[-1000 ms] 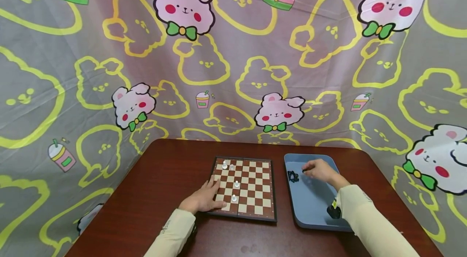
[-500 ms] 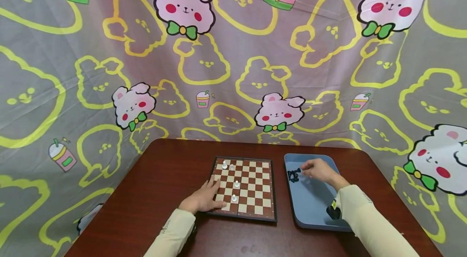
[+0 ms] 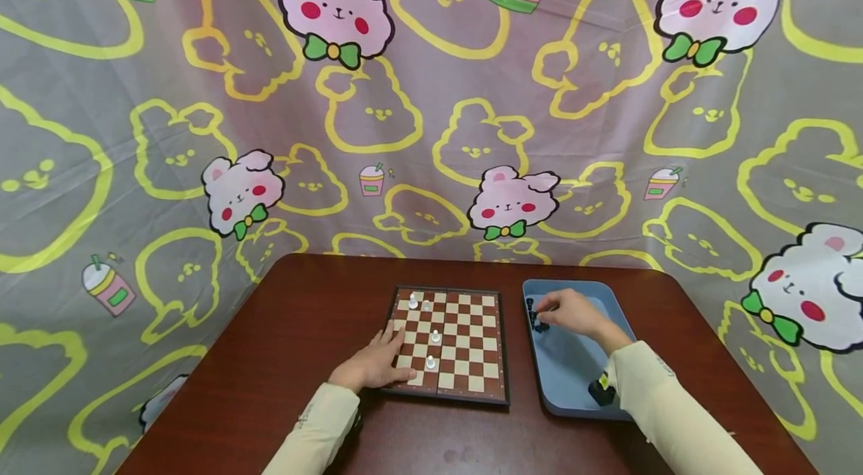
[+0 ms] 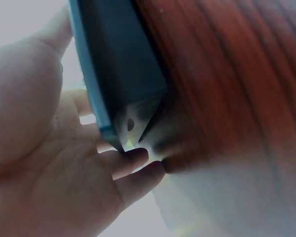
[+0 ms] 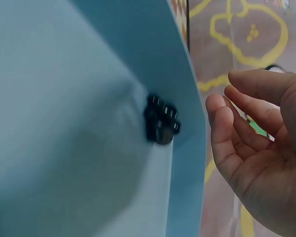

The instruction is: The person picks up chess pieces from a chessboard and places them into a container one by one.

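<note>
In the head view my left hand (image 3: 371, 362) rests on the left edge of a folding chessboard (image 3: 470, 368), fingers spread. The left wrist view shows the board's dark edge (image 4: 123, 54) beside the palm and fingertips. Several white chess pieces (image 3: 436, 337) stand on the board's left half. To the right, my right hand (image 3: 573, 312) hovers over the left side of a blue tray (image 3: 573, 377), by several black chess pieces (image 3: 533, 316). In the right wrist view its thumb and fingers are bent with a gap between them, and the black pieces lie bunched against the tray wall.
Both board and tray lie on a dark red-brown table (image 3: 303, 310). A patterned curtain (image 3: 431, 123) hangs behind the table and at its sides. The black wrist device (image 3: 601, 390) on the right arm is over the tray's near right part.
My right hand has moved slightly left, from a black piece beside the group to over the group itself. The black pieces lie differently, nearer the tray's left wall. My left hand stays in place.
</note>
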A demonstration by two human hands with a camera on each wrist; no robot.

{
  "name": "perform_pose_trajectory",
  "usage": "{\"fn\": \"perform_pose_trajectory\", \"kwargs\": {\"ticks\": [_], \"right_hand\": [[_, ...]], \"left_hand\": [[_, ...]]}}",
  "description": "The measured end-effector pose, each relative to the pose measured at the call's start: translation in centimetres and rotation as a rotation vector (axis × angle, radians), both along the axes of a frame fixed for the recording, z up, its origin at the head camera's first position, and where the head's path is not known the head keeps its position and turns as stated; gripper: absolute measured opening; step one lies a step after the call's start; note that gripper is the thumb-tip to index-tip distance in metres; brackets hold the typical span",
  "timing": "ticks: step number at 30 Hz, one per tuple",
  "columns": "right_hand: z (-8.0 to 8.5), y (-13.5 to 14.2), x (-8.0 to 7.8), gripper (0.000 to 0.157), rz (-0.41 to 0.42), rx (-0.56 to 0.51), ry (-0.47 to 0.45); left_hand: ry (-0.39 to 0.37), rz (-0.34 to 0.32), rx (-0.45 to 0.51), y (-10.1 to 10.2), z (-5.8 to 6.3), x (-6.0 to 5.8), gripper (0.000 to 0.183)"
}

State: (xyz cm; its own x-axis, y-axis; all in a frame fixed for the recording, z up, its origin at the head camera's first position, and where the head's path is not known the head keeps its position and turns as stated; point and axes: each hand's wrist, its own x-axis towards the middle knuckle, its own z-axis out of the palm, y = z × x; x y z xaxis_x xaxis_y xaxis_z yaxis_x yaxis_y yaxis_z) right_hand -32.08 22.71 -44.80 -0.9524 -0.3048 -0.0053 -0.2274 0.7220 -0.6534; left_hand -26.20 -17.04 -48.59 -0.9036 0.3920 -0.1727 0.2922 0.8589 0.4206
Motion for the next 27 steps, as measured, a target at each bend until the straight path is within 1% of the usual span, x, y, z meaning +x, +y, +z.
{"fn": "perform_pose_trajectory", "kwargs": {"ticks": [6, 10, 14, 19, 22, 27], "right_hand": [[0.2, -2.4, 0.7, 0.023, 0.045, -0.024, -0.018], [0.2, -4.0, 1.4, 0.019, 0.088, -0.027, 0.012], [0.0, -5.5, 1.8, 0.018, 0.166, -0.042, 0.046], [-0.4, -7.3, 2.3, 0.015, 0.252, -0.045, 0.042], [-0.5, -8.5, 2.6, 0.015, 0.281, -0.049, 0.025], [-0.8, -10.5, 2.9, 0.015, 0.307, -0.028, 0.025]], "left_hand": [[0.006, 0.009, -0.014, 0.1, -0.1, -0.2, 0.091], [0.007, 0.008, -0.021, 0.2, -0.2, -0.3, 0.091], [0.012, -0.002, -0.022, 0.2, -0.3, -0.3, 0.091], [0.014, -0.008, -0.021, 0.2, -0.3, -0.2, 0.090], [0.009, -0.004, -0.020, 0.3, -0.4, -0.3, 0.091], [0.003, -0.005, -0.022, 0.2, -0.4, -0.3, 0.091]]}}
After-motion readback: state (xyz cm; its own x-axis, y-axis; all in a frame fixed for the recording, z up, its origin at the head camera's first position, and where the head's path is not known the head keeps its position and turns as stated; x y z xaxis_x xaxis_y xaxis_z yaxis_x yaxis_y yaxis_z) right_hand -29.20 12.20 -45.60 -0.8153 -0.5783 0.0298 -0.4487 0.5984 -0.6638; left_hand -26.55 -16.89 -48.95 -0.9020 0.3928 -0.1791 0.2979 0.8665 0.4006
